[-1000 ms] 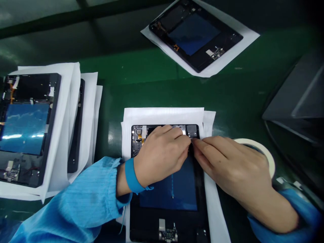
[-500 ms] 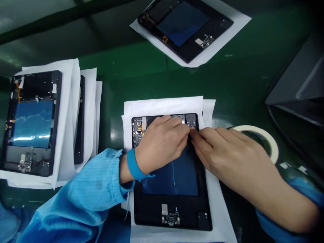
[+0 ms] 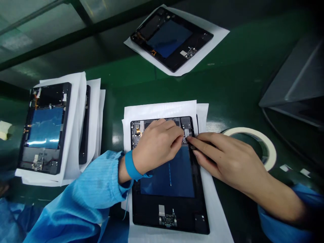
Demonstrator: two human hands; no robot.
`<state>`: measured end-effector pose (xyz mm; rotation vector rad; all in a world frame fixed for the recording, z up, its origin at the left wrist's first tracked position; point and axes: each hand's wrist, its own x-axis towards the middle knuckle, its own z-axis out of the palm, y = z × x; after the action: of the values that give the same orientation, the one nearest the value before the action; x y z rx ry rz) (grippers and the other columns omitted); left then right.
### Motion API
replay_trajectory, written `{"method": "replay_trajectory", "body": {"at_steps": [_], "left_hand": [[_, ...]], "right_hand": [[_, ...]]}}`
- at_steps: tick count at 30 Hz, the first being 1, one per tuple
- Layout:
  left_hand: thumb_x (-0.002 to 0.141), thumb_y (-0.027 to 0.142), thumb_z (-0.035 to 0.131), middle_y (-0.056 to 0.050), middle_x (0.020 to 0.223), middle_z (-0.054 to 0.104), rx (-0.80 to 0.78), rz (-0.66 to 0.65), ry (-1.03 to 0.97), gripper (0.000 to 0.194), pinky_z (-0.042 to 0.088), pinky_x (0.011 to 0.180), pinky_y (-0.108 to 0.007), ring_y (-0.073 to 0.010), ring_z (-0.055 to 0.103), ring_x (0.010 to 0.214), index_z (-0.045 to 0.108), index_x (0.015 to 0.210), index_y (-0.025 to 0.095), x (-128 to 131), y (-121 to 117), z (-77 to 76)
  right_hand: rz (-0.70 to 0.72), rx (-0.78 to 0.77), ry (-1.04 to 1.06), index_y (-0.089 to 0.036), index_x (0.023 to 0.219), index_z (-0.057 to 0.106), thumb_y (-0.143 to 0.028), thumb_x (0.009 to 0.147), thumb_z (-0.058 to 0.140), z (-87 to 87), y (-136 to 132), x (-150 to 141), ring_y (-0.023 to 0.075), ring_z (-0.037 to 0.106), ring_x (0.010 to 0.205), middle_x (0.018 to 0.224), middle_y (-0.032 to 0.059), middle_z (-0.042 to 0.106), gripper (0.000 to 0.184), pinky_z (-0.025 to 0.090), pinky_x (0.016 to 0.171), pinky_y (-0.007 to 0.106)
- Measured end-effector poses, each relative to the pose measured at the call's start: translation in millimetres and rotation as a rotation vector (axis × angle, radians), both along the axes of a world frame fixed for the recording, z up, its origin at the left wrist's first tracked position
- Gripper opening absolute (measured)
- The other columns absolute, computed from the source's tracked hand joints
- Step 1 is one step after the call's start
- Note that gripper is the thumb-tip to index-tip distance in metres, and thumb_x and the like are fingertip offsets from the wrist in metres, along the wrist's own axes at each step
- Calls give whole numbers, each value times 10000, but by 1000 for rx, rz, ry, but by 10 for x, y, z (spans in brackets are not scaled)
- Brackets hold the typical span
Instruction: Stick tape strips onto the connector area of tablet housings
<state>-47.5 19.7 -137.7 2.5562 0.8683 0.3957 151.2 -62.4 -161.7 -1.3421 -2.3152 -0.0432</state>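
An opened tablet [image 3: 169, 216], its inside facing up, lies in front of me with a blue battery panel [image 3: 174, 175] in its middle. My left hand [image 3: 159, 145], a blue band around its wrist, is over the upper part of the tablet. Its fingers are curled into a pinch, and what they hold is hidden. At the upper right edge, my right hand [image 3: 225, 155] has its index fingertip beside a small pale patch [image 3: 187, 133]. Something small and dark shows between its index finger and thumb; I cannot make out what it is.
White sheets [image 3: 162, 109] lie under the tablet. A roll of cream tape [image 3: 270, 148] is to the right, near a dark grey box [image 3: 293, 81]. Another opened tablet [image 3: 47, 158] tops a stack with sheets at left; one more tablet [image 3: 199, 40] lies at the back.
My right hand has drawn slightly away from the left fingertips, uncovering the pale patch at the tablet's upper right. The left hand keeps its pinch. The whole view has shifted a little.
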Motion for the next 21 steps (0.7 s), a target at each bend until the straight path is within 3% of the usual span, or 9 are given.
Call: {"method": "replay_trajectory", "body": {"at_steps": [5, 8, 11, 14, 17, 21], "left_hand": [[940, 165, 525, -30, 808, 644, -5, 2, -2, 163, 490, 748, -316, -170, 574, 780, 661, 850, 152, 61, 17, -8], [941, 182, 552, -54, 899, 663, 15, 9, -21, 122, 518, 794, -335, -184, 604, 855, 668, 935, 143, -40, -40, 137], [920, 234, 625, -96, 1125, 649, 22, 141, -44, 221, 527, 918, -368, -212, 607, 1050, 634, 1126, 154, -432, -186, 366], [919, 266, 630, -81, 1180, 641, -23, 410, 36, 274, 543, 925, -381, -208, 617, 1073, 594, 1183, 203, -988, -384, 485], [923, 336, 615, -88, 1174, 654, -116, 560, 57, 300, 570, 863, -385, -202, 644, 993, 585, 1188, 198, -1371, -562, 389], [922, 340, 607, -99, 1151, 659, -130, 528, -55, 289, 563, 874, -391, -205, 637, 1014, 598, 1162, 179, -1361, -585, 151]], "right_hand": [[3, 10, 8, -122, 1078, 663, -182, 920, 558, 38, 37, -8, 149, 628, 737, 938, 59, 699, 199, 485, 651, 301], [-2, 2, 72, -125, 1077, 661, -200, 912, 580, 24, 38, 13, 153, 636, 766, 958, 64, 699, 198, 491, 681, 300], [-15, 3, 76, -124, 1110, 651, -224, 905, 602, -5, 22, 30, 166, 638, 791, 999, 70, 698, 233, 491, 710, 312], [-10, 27, 57, -141, 1119, 646, -237, 908, 605, -20, -40, 36, 174, 643, 803, 1025, 66, 700, 236, 494, 731, 322], [-17, 96, 71, -155, 1141, 627, -246, 897, 629, 8, -108, 61, 183, 651, 821, 1010, 63, 707, 260, 502, 729, 315], [-108, 226, -19, -146, 1112, 647, -264, 872, 667, 171, 139, 119, 177, 650, 793, 990, 96, 724, 269, 466, 614, 284]]}}
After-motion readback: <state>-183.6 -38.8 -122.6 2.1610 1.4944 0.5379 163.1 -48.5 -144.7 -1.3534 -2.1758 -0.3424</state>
